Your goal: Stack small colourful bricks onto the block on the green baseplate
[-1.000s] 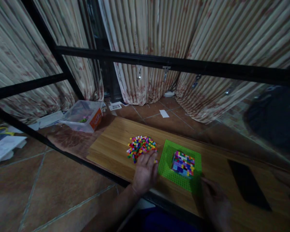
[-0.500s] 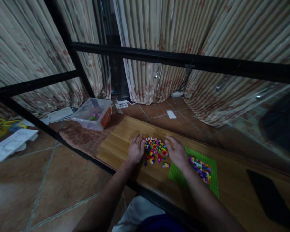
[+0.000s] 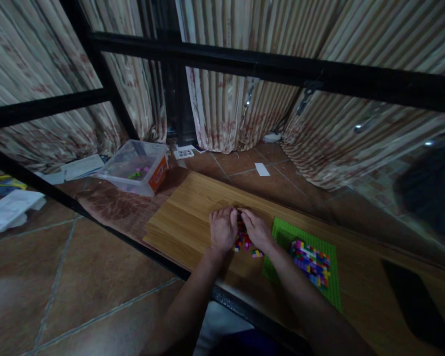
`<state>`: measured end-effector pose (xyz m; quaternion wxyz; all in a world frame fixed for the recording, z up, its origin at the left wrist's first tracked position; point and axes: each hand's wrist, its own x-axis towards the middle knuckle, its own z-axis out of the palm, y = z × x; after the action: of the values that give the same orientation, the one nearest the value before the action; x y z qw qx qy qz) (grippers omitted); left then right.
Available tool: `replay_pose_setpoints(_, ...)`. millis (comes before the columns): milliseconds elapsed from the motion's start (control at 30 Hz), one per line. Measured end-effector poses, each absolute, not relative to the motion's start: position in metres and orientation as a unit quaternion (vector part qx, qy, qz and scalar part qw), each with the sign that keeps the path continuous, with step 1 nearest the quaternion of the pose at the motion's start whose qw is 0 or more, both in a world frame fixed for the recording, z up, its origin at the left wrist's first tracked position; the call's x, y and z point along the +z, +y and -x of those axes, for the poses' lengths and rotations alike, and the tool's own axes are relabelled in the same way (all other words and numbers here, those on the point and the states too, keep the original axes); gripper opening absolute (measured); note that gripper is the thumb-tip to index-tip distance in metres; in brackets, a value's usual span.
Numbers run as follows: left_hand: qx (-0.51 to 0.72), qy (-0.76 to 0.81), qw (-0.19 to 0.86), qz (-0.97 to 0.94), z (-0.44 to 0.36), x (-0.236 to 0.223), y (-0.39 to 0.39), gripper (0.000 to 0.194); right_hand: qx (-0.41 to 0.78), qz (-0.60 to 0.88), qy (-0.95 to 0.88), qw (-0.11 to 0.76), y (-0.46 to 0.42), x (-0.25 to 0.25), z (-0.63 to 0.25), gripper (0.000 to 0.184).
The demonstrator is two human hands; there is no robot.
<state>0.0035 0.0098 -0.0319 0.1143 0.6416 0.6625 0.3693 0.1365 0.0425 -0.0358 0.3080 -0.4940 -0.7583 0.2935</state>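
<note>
A pile of small coloured bricks (image 3: 243, 241) lies on the wooden tabletop (image 3: 185, 217), mostly covered by both hands. My left hand (image 3: 222, 230) cups the pile from the left, fingers curled over it. My right hand (image 3: 256, 230) presses in from the right, its fingers closed over the bricks and touching the left hand's fingertips. A few loose bricks (image 3: 257, 253) lie just in front of the hands. Right of them lies a green baseplate (image 3: 282, 232) carrying a multicoloured block of bricks (image 3: 310, 262).
A clear plastic bin with an orange label (image 3: 135, 168) stands on the brown mat at the table's far left. A black flat object (image 3: 411, 291) lies at the right. Black metal frame bars (image 3: 267, 64) cross above; striped curtains hang behind.
Both hands have drawn together over the brick pile, gathering it into a tighter heap; half a second ago they flanked it apart, and a second ago the right hand was beside the baseplate.
</note>
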Motion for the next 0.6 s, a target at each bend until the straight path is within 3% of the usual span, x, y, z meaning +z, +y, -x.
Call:
replay_pose_setpoints(333,0.544,0.637,0.191,-0.511,-0.02,-0.035,-0.017,0.041,0.333,0.556,-0.683,0.338,0.026,-0.035,-0.148,0.033)
replay_pose_setpoints(467,0.564,0.637,0.179,-0.494,-0.01,-0.035,-0.014,0.042,0.291,0.587,-0.701,0.279,0.033,-0.03,-0.145,0.032)
replay_pose_setpoints(600,0.483,0.641,0.177,-0.57,0.014,-0.028,0.015,0.043,0.244,0.604,-0.736,0.182,0.044,-0.02,-0.135,0.027)
